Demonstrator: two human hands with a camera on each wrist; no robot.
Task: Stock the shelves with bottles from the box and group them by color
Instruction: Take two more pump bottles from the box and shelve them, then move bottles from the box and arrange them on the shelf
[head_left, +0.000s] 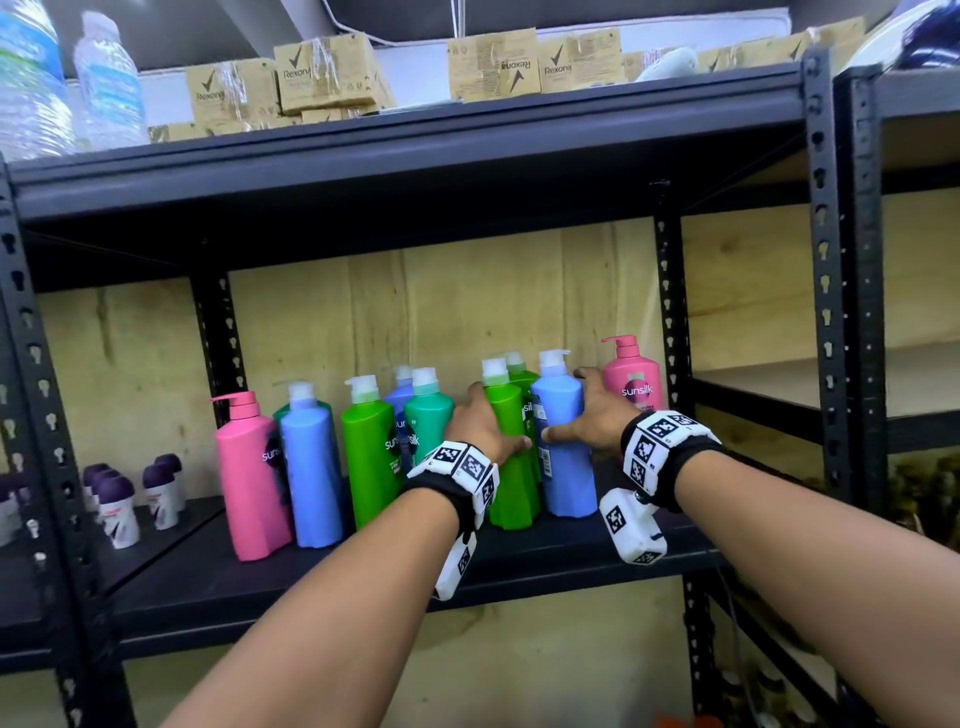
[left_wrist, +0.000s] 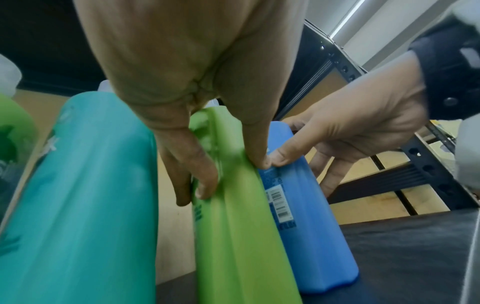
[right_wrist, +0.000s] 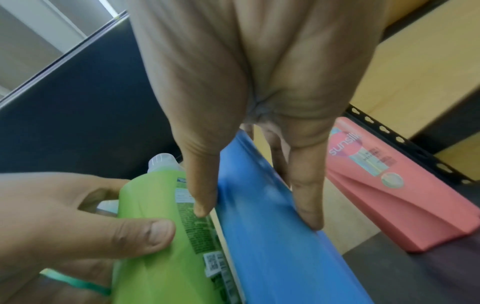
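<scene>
Left hand (head_left: 480, 426) grips lime-green plastic pump bottle (head_left: 511, 457); right hand (head_left: 589, 415) grips light-blue plastic pump bottle (head_left: 563, 447), both upright on black metal shelf (head_left: 545, 561). About ten stocked, colours mixed; box unseen, grouping probably unfinished.

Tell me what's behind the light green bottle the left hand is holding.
Behind the light green bottle stands a darker green bottle; only its white cap and shoulder show. Its body and label are covered.
</scene>
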